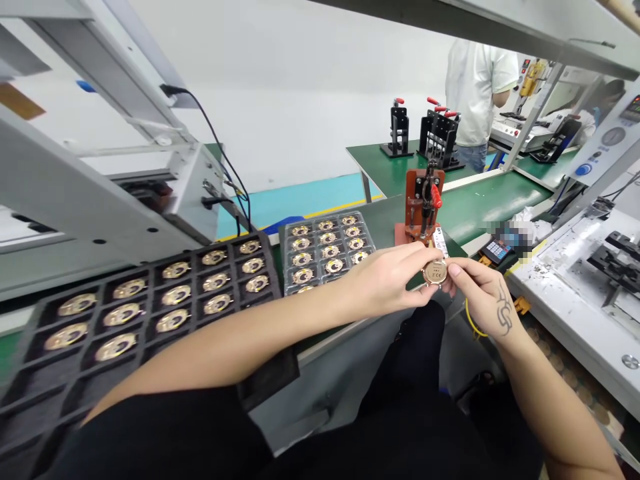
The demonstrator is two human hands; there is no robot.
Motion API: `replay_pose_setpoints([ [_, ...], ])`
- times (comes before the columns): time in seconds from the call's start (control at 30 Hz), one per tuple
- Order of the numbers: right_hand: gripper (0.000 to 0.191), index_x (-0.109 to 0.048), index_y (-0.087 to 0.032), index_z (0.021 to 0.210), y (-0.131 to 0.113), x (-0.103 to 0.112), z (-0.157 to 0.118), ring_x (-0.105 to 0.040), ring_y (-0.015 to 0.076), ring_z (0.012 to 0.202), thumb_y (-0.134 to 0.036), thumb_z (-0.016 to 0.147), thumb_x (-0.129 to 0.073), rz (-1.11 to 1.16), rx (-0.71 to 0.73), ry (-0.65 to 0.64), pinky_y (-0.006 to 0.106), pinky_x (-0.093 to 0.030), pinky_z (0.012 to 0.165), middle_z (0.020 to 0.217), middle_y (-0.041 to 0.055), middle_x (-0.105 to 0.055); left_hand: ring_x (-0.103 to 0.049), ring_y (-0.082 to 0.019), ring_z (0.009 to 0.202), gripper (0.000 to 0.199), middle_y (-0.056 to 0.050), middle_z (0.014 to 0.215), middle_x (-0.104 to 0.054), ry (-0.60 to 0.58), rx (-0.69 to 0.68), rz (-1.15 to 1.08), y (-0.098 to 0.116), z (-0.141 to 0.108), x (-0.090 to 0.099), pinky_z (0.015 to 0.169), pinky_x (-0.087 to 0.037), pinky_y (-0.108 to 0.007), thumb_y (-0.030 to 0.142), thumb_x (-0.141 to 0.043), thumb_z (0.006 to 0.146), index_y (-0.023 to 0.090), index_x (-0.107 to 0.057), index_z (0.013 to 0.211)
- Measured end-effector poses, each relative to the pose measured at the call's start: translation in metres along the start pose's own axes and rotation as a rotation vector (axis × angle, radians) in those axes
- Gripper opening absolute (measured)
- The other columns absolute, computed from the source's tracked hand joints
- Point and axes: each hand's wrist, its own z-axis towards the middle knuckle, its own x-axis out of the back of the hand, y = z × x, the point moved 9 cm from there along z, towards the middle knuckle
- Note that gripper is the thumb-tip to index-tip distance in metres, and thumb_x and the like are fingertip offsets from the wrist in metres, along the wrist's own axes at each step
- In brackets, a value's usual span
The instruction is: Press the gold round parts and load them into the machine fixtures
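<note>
A round, gold-rimmed watch case (435, 272) with printed marks on its face is held between both hands, above my lap. My left hand (395, 277) reaches in from the left, thumb and fingers closed on the case's left side and top. My right hand (475, 287), tattooed near the wrist, pinches the right edge with its thumb on the face. Just behind the hands stands a reddish-brown toggle press (416, 193) with a red handle. To the left, a clear plastic tray (285, 267) and a black divided tray (143, 340) hold several gold watch parts.
Several black toggle presses (399, 130) stand on the green table (373, 160) behind. A person in a white shirt (473, 93) stands beyond. At right are a white machine bench (565, 267) and a small keypad device (497, 248). Metal framing (115, 80) rises at left.
</note>
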Motion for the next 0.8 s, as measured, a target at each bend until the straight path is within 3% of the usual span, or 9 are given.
replay_pose_setpoints([
  [0.27, 0.022, -0.084, -0.022, 0.109, 0.006, 0.003, -0.012, -0.071, 0.0155, 0.072, -0.041, 0.099, -0.077, 0.016, -0.060, 0.033, 0.028, -0.060, 0.069, 0.084, 0.0016, -0.079, -0.072, -0.018, 0.085, 0.028, -0.004, 0.102, -0.075, -0.060, 0.126, -0.189, 0.000, 0.000, -0.008, 0.076, -0.058, -0.029, 0.024, -0.069, 0.098, 0.021, -0.066, 0.125],
  [0.37, 0.023, -0.083, -0.022, 0.110, 0.009, 0.005, -0.017, -0.071, 0.0158, 0.074, -0.043, 0.099, -0.078, 0.025, -0.083, 0.045, 0.028, -0.061, 0.069, 0.088, 0.0028, -0.080, -0.068, -0.014, 0.074, 0.043, 0.000, 0.097, -0.070, -0.094, 0.286, -0.394, -0.006, -0.002, -0.013, 0.071, -0.058, -0.029, 0.026, -0.075, 0.094, 0.022, -0.060, 0.135],
  [0.47, 0.024, -0.082, -0.022, 0.109, 0.011, 0.008, -0.020, -0.070, 0.0155, 0.073, -0.044, 0.100, -0.077, 0.031, -0.092, 0.058, 0.028, -0.060, 0.069, 0.091, 0.0036, -0.081, -0.070, -0.014, 0.075, 0.057, 0.001, 0.099, -0.069, -0.132, 0.470, -0.643, -0.014, -0.008, -0.022, 0.071, -0.060, -0.030, 0.030, -0.084, 0.089, 0.022, -0.056, 0.138],
  [0.6, 0.024, -0.081, -0.023, 0.110, 0.011, 0.011, -0.021, -0.070, 0.0156, 0.075, -0.044, 0.101, -0.076, 0.011, -0.082, 0.053, 0.027, -0.060, 0.069, 0.090, 0.0033, -0.080, -0.074, -0.016, 0.084, 0.039, -0.003, 0.100, -0.074, -0.153, 0.596, -0.841, -0.023, -0.014, -0.032, 0.078, -0.061, -0.032, 0.035, -0.082, 0.093, 0.019, -0.063, 0.123],
  [0.7, 0.025, -0.081, -0.023, 0.111, 0.010, 0.011, -0.023, -0.070, 0.0160, 0.074, -0.045, 0.102, -0.074, -0.040, -0.071, 0.038, 0.027, -0.060, 0.068, 0.087, 0.0029, -0.079, -0.074, -0.015, 0.081, 0.025, -0.003, 0.094, -0.075, -0.143, 0.663, -0.983, -0.024, -0.021, -0.040, 0.079, -0.062, -0.032, 0.035, -0.078, 0.097, 0.018, -0.064, 0.109],
  [0.8, 0.026, -0.080, -0.023, 0.115, 0.016, 0.007, -0.030, -0.075, 0.0181, 0.080, -0.046, 0.102, -0.074, -0.112, -0.059, 0.005, 0.030, -0.063, 0.075, 0.096, 0.0050, -0.082, -0.074, -0.015, 0.080, 0.020, -0.003, 0.090, -0.074, -0.106, 0.690, -1.046, -0.020, -0.033, -0.046, 0.078, -0.062, -0.031, 0.032, -0.077, 0.098, 0.017, -0.064, 0.103],
])
